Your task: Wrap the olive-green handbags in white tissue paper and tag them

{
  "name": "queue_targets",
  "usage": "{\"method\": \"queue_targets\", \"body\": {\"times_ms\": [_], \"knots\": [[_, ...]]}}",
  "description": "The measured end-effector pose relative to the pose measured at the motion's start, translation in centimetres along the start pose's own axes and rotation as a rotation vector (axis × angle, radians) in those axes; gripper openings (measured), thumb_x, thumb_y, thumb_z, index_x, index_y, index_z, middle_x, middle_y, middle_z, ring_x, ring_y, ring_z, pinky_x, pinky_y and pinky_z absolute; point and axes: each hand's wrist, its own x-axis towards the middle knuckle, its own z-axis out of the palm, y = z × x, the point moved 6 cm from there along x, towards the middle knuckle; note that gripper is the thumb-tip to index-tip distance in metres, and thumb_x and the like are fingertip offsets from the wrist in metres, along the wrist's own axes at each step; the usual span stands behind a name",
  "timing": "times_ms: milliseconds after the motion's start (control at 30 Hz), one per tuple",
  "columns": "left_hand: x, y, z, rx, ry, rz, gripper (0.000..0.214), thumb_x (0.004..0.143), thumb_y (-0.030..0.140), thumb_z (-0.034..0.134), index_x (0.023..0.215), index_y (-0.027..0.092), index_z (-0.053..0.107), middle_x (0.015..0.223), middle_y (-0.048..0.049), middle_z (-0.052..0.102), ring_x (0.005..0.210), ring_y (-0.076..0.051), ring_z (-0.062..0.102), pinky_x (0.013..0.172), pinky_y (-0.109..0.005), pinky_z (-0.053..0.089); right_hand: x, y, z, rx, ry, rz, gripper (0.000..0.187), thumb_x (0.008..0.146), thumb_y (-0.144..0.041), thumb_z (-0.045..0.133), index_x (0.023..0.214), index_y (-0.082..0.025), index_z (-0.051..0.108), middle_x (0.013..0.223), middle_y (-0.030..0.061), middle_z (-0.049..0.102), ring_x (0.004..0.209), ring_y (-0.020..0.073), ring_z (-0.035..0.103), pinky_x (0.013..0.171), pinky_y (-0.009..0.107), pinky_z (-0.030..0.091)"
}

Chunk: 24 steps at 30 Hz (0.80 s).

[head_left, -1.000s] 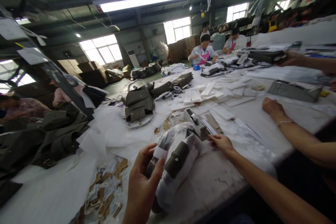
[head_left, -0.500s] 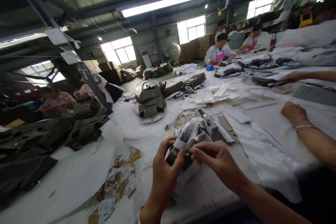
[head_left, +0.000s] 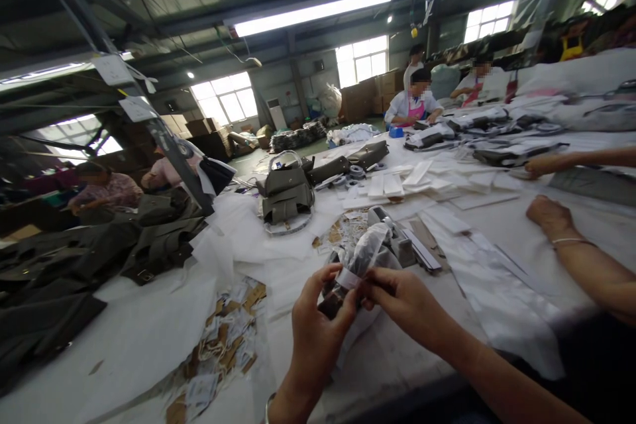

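In the head view, my left hand (head_left: 315, 321) is closed around a dark strap bundle (head_left: 368, 248) partly covered in clear plastic. A white band (head_left: 348, 279) crosses the bundle between thumb and fingers. At the band's right edge, the fingertips of my right hand (head_left: 405, 301) are pinched together against the bundle. Exactly what those fingertips grip is hidden. Grey bag parts (head_left: 400, 243) lie on the table just beyond both hands, beside a pile of small tags (head_left: 342, 228).
A dark grey bag (head_left: 288, 195) stands farther back on the white-covered table. Loose tags (head_left: 226, 334) lie to the left, near dark bags (head_left: 74, 258). White cards (head_left: 392, 184) are spread beyond. A co-worker's hand (head_left: 551, 215) rests at right. A metal post (head_left: 166, 146) rises at left.
My right hand has moved in closer to my left, its fingertips now at the white band. The plastic-covered bundle has turned slightly. The co-worker's hands at right have shifted a little left.
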Motion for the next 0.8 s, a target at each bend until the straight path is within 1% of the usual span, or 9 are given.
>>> {"method": "queue_targets", "body": {"times_ms": [100,233,300,367,467,533,667,733,800], "knots": [[-0.1,0.4,0.3,-0.049,-0.049,-0.013,0.03,0.085,0.029,0.067,0.115,0.028,0.061,0.114,0.0002,0.067,0.109,-0.019,0.061,0.095,-0.029,0.047,0.0,0.6,0.3,0.105,-0.022,0.018,0.027,0.085,-0.03,0.061,0.106,-0.023,0.076,0.081,0.0018,0.073,0.074,0.0218,0.066,0.07,0.031,0.052],[-0.5,0.8,0.8,-0.057,-0.109,-0.013,0.033,0.083,0.026,0.067,0.115,0.03,0.06,0.111,0.0017,0.067,0.106,-0.019,0.062,0.096,-0.03,0.046,0.2,1.5,0.4,0.144,0.07,0.05,0.025,0.076,-0.022,0.06,0.093,-0.021,0.079,0.08,0.0019,0.075,0.074,0.0225,0.067,0.073,0.032,0.053],[-0.6,0.8,0.9,-0.035,-0.107,-0.005,0.034,0.082,0.024,0.067,0.115,0.03,0.061,0.111,0.0018,0.067,0.107,-0.019,0.062,0.096,-0.03,0.046,0.4,1.8,0.3,0.046,0.103,0.065,0.024,0.074,-0.02,0.058,0.086,-0.02,0.079,0.074,0.002,0.074,0.07,0.0222,0.067,0.066,0.03,0.051],[-0.7,0.7,0.9,-0.011,-0.107,-0.004,0.033,0.082,0.024,0.067,0.114,0.03,0.061,0.112,0.0016,0.067,0.108,-0.019,0.061,0.096,-0.031,0.046,0.6,1.7,0.0,-0.147,0.141,0.044,0.021,0.073,-0.018,0.058,0.079,-0.02,0.078,0.07,0.0032,0.074,0.068,0.023,0.067,0.062,0.03,0.049],[-0.6,0.4,0.9,0.007,-0.1,-0.014,0.031,0.082,0.024,0.067,0.112,0.031,0.062,0.114,0.0015,0.066,0.108,-0.02,0.061,0.096,-0.032,0.046,0.5,1.1,-0.6,-0.342,0.15,0.01,0.019,0.073,-0.017,0.06,0.078,-0.021,0.079,0.074,0.0056,0.075,0.071,0.0253,0.068,0.066,0.033,0.049],[-0.6,0.4,0.8,0.006,-0.08,-0.028,0.033,0.082,0.025,0.067,0.113,0.031,0.061,0.113,0.0019,0.066,0.108,-0.02,0.061,0.095,-0.032,0.047,0.1,0.9,-0.5,-0.202,0.079,0.023,0.021,0.079,-0.022,0.062,0.091,-0.022,0.079,0.085,0.006,0.076,0.079,0.0256,0.07,0.075,0.035,0.052],[-0.7,0.8,1.1,0.047,-0.03,-0.002,0.035,0.081,0.024,0.069,0.114,0.032,0.059,0.107,0.0024,0.067,0.101,-0.019,0.063,0.09,-0.033,0.049,-1.6,0.7,0.9,0.422,-0.08,0.134,0.037,0.092,-0.044,0.059,0.118,-0.021,0.071,0.116,0.0092,0.071,0.109,0.0265,0.065,0.099,0.039,0.05],[-1.0,1.3,1.5,0.118,-0.003,0.061,0.036,0.079,0.023,0.072,0.112,0.03,0.059,0.104,0.0015,0.067,0.097,-0.02,0.063,0.089,-0.034,0.05,-2.1,1.3,1.3,0.596,-0.051,0.214,0.04,0.092,-0.048,0.06,0.119,-0.02,0.069,0.118,0.0107,0.07,0.111,0.0266,0.064,0.102,0.04,0.049],[-1.3,1.9,1.9,0.202,0.01,0.128,0.036,0.079,0.024,0.072,0.113,0.028,0.059,0.101,0.0003,0.068,0.094,-0.021,0.063,0.089,-0.036,0.05,-2.2,2.3,1.6,0.641,0.034,0.285,0.04,0.085,-0.046,0.071,0.115,-0.02,0.071,0.115,0.0106,0.072,0.108,0.0267,0.066,0.101,0.038,0.05]]}}
